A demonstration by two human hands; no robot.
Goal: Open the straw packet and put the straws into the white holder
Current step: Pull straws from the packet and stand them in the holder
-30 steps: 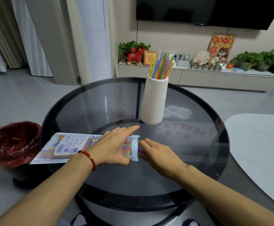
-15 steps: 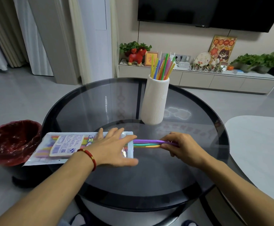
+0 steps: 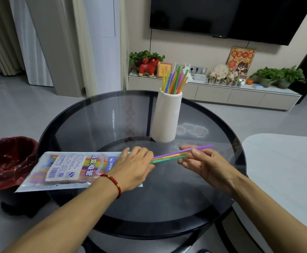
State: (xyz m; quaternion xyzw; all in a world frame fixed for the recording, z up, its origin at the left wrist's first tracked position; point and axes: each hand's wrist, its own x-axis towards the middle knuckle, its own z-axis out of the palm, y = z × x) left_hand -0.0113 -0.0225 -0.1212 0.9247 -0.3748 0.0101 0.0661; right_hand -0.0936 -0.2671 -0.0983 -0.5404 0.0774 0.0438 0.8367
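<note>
Two hands work near the middle of the round glass tabletop (image 3: pixel 98 125). The left hand (image 3: pixel 132 168) lies flat, fingers straight, pressing down the right end of the straw packet (image 3: pixel 67 169) and hiding its mouth. The right hand (image 3: pixel 203 162) pinches a small bunch of pulled straws (image 3: pixel 169 156) between thumb and fingers; purple, yellow and green ones show, but the exact count is hard to make out. Their left ends reach the left hand's fingertips, and whether they are clear of the packet cannot be told.

The packet's left end overhangs the tabletop's left edge, above a red-lined bin (image 3: pixel 8 159) that is cut off at the picture's side. The white holder (image 3: pixel 166 117) stands upright toward the far edge, just beyond the hands, already carrying many coloured straws (image 3: pixel 174 81). Bare glass lies left of the holder and along the near edge. A pale second table (image 3: pixel 284 170) sits close by the right edge, partly out of view.
</note>
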